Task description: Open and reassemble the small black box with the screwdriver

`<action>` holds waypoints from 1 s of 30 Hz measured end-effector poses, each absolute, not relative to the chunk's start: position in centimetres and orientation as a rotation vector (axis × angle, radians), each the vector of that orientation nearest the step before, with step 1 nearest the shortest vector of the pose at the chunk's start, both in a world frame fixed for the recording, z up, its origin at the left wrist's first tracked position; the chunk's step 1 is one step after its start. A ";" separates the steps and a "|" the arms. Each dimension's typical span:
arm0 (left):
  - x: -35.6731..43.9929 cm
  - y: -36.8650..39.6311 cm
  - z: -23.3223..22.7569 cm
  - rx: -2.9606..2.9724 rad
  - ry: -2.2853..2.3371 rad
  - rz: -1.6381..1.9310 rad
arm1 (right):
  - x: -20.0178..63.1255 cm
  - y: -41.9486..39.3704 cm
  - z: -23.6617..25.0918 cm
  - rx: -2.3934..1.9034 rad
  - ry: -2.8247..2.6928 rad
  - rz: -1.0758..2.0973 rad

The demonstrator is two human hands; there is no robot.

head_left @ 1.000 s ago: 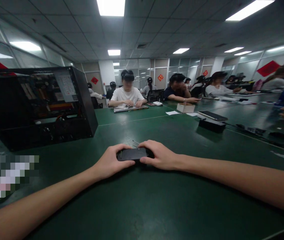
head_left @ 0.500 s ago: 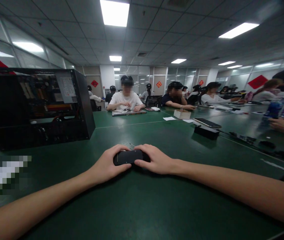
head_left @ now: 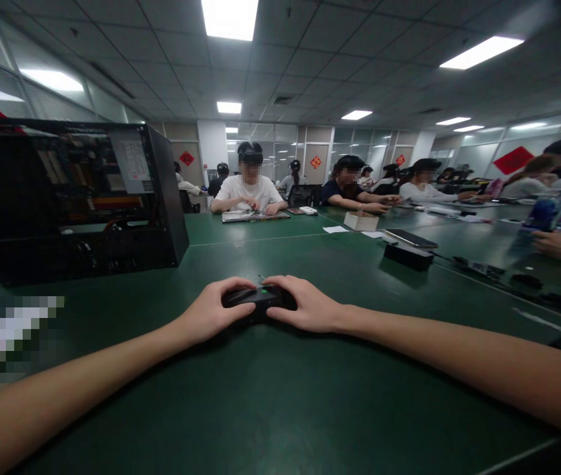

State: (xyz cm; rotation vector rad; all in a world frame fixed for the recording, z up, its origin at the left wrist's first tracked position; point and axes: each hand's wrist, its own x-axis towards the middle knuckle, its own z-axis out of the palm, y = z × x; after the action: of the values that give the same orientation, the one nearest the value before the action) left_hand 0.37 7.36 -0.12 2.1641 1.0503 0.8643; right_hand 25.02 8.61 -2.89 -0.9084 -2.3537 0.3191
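Observation:
Between my hands, over the green table [head_left: 270,396], is a black, rounded object that looks like a computer mouse [head_left: 259,302], with a small green spot on top. My left hand [head_left: 211,309] is closed round its left end, thumb along the near side. Its right end lies in my right hand [head_left: 312,305], whose thumb also presses the near side. A thin strand, perhaps a wire, shows just behind it. My fingers hide both ends and the far side.
An open black computer case [head_left: 166,198] stands at the left. Towards the right are a black block [head_left: 409,256], a dark flat device [head_left: 411,238], cables and a small box [head_left: 360,221]. A person [head_left: 249,188] sits across the table; several others work further back.
The mouse has tilted in my hands: a flat dark face showed before, and now the green spot and glossy top show. Both hands keep their hold. The view has shifted slightly.

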 end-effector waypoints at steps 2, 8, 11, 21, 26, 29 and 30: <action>0.3 7.3 -0.1 2.168 1.050 0.864 | 25.1 8.6 -2.8 -0.924 -2.361 0.347; 0.1 7.1 0.0 2.176 1.029 0.850 | 24.9 8.1 -2.0 -0.915 -2.338 0.468; 0.1 7.2 0.0 2.204 1.027 0.839 | 24.8 8.0 -1.7 -0.924 -2.315 0.534; 1.3 6.7 -0.2 2.186 1.135 0.850 | 24.8 8.4 -2.4 -0.872 -2.328 0.457; 1.4 6.4 -0.1 2.199 1.144 0.872 | 25.1 8.5 -2.3 -0.823 -2.335 0.525; 1.3 6.4 -0.1 2.191 1.141 0.881 | 25.2 8.5 -2.1 -0.834 -2.322 0.594; 1.3 6.5 -0.1 2.188 1.139 0.885 | 25.2 8.5 -2.1 -0.845 -2.309 0.612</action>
State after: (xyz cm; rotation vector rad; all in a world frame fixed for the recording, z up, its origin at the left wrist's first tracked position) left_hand 1.33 6.46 -0.08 2.1884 1.1387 0.8847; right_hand 25.24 8.48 -2.10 -0.8447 -2.3094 0.6120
